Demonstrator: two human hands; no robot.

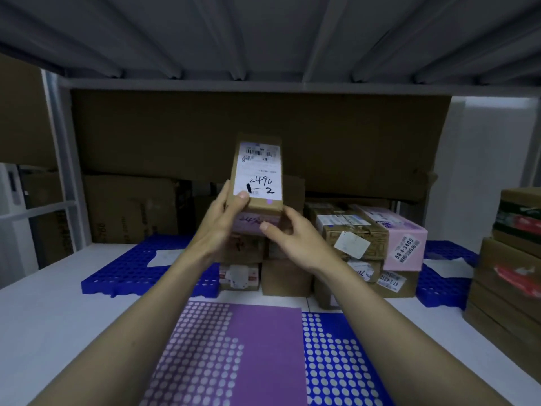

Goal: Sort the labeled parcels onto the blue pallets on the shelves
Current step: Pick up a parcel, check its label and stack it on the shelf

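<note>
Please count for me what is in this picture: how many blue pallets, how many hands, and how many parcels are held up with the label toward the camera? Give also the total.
Blue pallets: 3 (left, right, near)
Hands: 2 (left hand, right hand)
Labelled parcel held up: 1
Total: 6
</note>
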